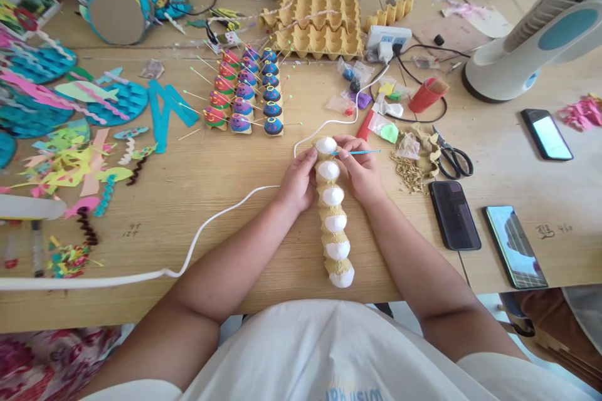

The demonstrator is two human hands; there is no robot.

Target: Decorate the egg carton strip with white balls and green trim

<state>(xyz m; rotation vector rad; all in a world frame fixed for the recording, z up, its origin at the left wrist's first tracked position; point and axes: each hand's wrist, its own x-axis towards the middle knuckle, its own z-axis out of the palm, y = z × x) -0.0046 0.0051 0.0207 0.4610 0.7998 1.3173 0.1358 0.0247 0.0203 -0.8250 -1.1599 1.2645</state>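
Observation:
A strip cut from an egg carton (327,240) points away from me over the table, with white, clay-like caps on its several bumps. My left hand (300,177) is closed around the far end of the strip from the left side. On the other side, my right hand (360,166) pinches a thin blue stick-like tool (364,152). The tool's left end meets the farthest white cap (325,145). Fingers of my right hand also rest near that end of the strip.
Three carton strips with painted bumps and pins (242,100) stand beyond my left hand. Scissors (452,153), a dark phone (454,215) and a red cup (427,95) lie or stand right. A white cable (207,222) crosses the left side. Paper cut-outs (84,160) cover the far left.

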